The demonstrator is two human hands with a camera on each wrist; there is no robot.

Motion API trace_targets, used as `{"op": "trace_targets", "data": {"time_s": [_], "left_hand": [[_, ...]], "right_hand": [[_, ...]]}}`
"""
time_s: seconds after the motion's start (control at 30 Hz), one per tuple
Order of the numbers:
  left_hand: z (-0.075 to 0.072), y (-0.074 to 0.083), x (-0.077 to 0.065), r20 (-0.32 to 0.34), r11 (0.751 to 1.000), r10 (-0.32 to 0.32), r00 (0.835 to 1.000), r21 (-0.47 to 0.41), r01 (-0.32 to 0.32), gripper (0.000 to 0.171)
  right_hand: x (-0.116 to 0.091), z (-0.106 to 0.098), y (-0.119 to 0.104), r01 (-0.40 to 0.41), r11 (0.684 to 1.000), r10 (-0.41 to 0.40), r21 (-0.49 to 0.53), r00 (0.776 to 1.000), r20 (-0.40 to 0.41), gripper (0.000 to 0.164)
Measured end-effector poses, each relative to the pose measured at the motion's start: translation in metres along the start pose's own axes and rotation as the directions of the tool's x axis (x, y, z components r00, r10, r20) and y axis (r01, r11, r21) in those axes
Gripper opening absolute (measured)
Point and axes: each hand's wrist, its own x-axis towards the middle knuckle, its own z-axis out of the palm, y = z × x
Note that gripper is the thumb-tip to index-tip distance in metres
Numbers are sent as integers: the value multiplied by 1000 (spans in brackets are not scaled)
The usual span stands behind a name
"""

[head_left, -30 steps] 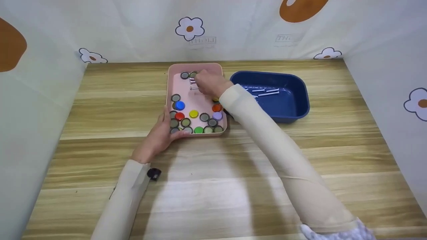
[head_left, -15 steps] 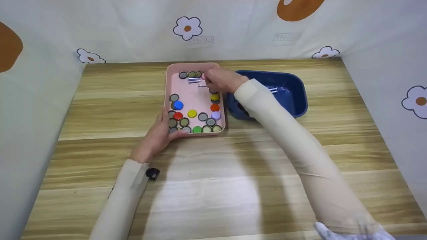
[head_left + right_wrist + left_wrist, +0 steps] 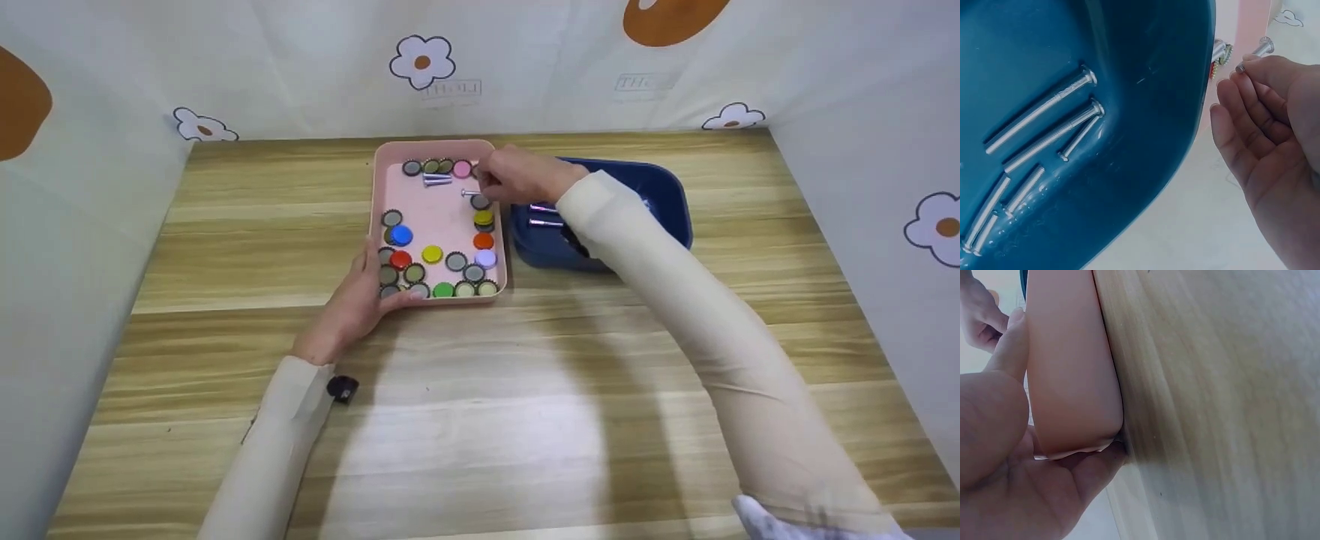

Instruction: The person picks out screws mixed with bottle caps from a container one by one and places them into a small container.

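Note:
My left hand (image 3: 349,304) grips the near left corner of a pink tray (image 3: 427,206), its thumb on the near rim; in the left wrist view, fingers reach round the tray's outer wall (image 3: 1072,365). My right hand (image 3: 525,176) pinches a silver screw (image 3: 470,193) between thumb and forefinger, over the tray's right rim. The right wrist view shows the held screw's flat round head (image 3: 1267,45) pointing away from the palm. Inside the tray lie several bottle caps (image 3: 401,235) of mixed colours, and a small group of screws (image 3: 437,180) near the far end.
A dark blue basin (image 3: 673,206) stands close to the tray's right side, partly hidden by my right forearm. Several screws (image 3: 1053,109) lie on its bottom. Behind the wooden table (image 3: 465,420) hangs a flowered cloth (image 3: 525,60).
My right hand has moved right, from over the tray to its right rim and the basin, carrying the screw. A pink cap at the tray's far end has come into view. My left hand stays.

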Motion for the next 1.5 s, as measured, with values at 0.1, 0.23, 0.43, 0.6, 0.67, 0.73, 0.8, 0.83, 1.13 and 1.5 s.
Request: {"op": "trace_targets", "data": {"time_s": [0.1,0.23,0.43,0.6,0.67,0.73,0.8,0.83,1.13,1.5], "left_hand": [[0,1,0,-5,1000,11,1000,-2,-11,118],[1,0,0,-9,1000,20,1000,-13,-20,118],[1,0,-1,-17,1000,24,1000,-13,-24,118],[1,-2,0,-17,999,31,999,29,-31,119],[1,-2,0,-11,999,24,1000,25,-23,119],[1,-1,0,-10,1000,21,1000,15,-21,119],[1,-1,0,-10,1000,19,1000,4,-19,119],[1,-2,0,-10,1000,20,1000,-2,-20,119],[1,-1,0,2,1000,10,1000,18,-10,119],[2,-3,0,-17,999,34,999,2,-34,119]], "right_hand": [[-6,-1,5,9,1000,-9,0,1000,-5,21],[-14,0,14,13,1000,-13,1,1000,-16,19],[-26,2,25,2,999,-1,45,999,-36,19],[-34,2,35,-7,998,11,57,998,-68,18],[-38,1,40,-15,997,20,78,997,-70,18],[-41,0,44,-23,995,31,100,996,-80,18],[-43,-1,48,-38,993,48,116,995,-85,17],[-44,-2,50,-43,992,53,119,995,-86,16],[-53,-5,62,-51,993,57,102,997,-50,15],[-67,-4,86,-116,989,111,88,992,56,15]]}}
